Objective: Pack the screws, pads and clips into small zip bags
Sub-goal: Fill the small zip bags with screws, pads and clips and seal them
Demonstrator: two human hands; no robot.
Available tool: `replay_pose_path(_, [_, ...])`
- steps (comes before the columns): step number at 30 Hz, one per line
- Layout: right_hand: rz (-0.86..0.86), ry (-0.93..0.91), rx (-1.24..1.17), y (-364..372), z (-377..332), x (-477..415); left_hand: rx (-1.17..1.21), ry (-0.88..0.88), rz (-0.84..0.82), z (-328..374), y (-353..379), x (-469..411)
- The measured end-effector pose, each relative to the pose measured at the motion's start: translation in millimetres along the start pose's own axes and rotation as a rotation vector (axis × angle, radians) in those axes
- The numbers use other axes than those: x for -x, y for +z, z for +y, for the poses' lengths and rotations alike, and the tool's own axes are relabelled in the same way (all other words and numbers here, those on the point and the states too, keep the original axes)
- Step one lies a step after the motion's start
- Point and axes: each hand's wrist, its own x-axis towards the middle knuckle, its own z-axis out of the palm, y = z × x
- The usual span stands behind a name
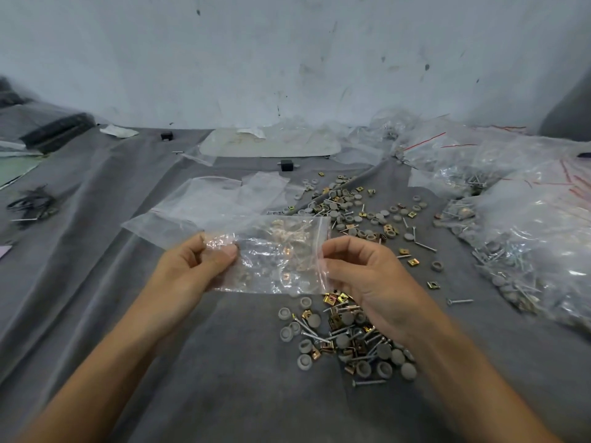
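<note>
I hold a small clear zip bag (275,255) flat above the grey cloth, with parts showing faintly through the plastic. My left hand (195,265) pinches its left end. My right hand (361,270) pinches its right end, where the zip strip runs. Under the right hand lies a near pile (348,337) of grey round pads, gold clips and silver screws. A second scatter of the same parts (355,209) lies further back. Empty clear zip bags (211,199) lie flat just behind the held bag.
Large clear bags full of screws and pads (524,238) are heaped along the right side. A grey cloth (192,362) covers the table. Small black blocks (287,165) and a pale tray (268,143) sit near the stained back wall. Black items (32,204) lie at far left.
</note>
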Motion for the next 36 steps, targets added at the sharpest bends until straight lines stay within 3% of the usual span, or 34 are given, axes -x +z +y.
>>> replay_pose_path(5, [-0.216, 0.125, 0.134, 2, 0, 6, 0.064, -0.051, -0.026, -3, 9, 1])
replay_pose_path(13, [-0.101, 0.004, 0.209, 10, 8, 2, -0.145, -0.013, 0.015, 6, 10, 4])
replay_pose_path(16, [-0.153, 0.015, 0.316, 6, 7, 2, -0.375, 0.003, 0.032, 8, 7, 8])
replay_pose_path(19, [-0.184, 0.002, 0.432, 9, 7, 4, -0.822, 0.159, 0.22, 12, 1, 13])
replay_pose_path(21, [-0.186, 0.012, 0.52, 15, 7, 6, -0.974, 0.318, 0.133, 19, 0, 18])
replay_pose_path(24, [-0.242, 0.022, 0.576, 26, 11, 9, -1.01, 0.425, -0.223, 15, 10, 28])
replay_pose_path(26, [-0.26, -0.017, 0.665, 31, 16, 11, -1.027, 0.473, -0.34, 7, 20, 35])
replay_pose_path(29, [-0.271, -0.12, 0.803, 35, 23, 13, -1.021, 0.519, -0.353, 2, 22, 36])
replay_pose_path(32, [-0.295, -0.247, 0.807, 36, 25, 15, -1.009, 0.447, -0.383, -1, 13, 32])
replay_pose_path(36, [-0.267, -0.255, 0.807, 34, 22, 15, -1.131, 0.425, -0.346, -2, 0, 29])
